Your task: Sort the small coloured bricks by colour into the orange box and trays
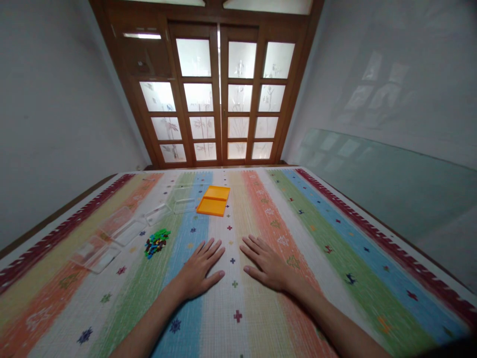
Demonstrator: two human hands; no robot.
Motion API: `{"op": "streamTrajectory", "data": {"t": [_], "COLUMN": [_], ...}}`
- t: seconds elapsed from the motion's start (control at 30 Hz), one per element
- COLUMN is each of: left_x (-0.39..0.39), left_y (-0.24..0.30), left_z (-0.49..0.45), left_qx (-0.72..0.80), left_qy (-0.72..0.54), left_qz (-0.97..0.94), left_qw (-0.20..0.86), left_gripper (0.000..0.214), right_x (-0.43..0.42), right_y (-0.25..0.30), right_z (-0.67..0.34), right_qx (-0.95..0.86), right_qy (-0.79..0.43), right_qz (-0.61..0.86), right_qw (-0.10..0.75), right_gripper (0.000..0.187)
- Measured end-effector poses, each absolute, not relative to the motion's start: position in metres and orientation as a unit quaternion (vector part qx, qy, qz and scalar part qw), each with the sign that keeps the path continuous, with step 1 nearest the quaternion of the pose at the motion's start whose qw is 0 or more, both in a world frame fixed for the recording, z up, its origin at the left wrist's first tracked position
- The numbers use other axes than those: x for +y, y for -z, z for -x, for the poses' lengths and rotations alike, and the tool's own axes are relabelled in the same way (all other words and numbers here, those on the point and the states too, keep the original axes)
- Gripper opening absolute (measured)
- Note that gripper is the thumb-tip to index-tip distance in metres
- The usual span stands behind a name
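Now the left hand [200, 267] and right hand [271, 266] rest palms down on striped cloth [219, 318], fingers spread. Left of them sits 1 pile of coloured pieces [156, 243], with clear boxes [89, 251] farther left; beyond both hands lies 1 orange 2-panel case [211, 207], then wooden doors [225, 134].

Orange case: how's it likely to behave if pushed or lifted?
The orange case looks like thin plastic, so probably light and fairly stiff. It lies open across a middle crease, so it may fold if lifted by one half. Flat and low on the cloth, it should slide rather than tip.
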State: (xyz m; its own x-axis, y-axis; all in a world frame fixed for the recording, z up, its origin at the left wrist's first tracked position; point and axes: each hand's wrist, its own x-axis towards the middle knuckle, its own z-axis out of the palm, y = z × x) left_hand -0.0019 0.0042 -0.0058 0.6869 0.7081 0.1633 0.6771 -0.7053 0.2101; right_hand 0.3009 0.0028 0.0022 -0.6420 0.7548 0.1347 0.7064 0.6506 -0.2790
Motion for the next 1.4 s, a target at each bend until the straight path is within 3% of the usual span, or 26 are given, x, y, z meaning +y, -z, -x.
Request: {"op": "streamTrajectory", "data": {"t": [1.4], "left_x": [-0.004], "left_y": [-0.008], "left_z": [-0.007], "left_qx": [0.413], "left_qy": [-0.104], "left_qz": [-0.897], "left_qw": [0.116], "left_gripper": [0.066], "right_x": [0.008], "right_y": [0.013], "right_z": [-0.305], "right_qx": [-0.906], "right_qy": [-0.072], "right_qz": [0.393], "right_qw": [0.139], "right_gripper": [0.058]}}
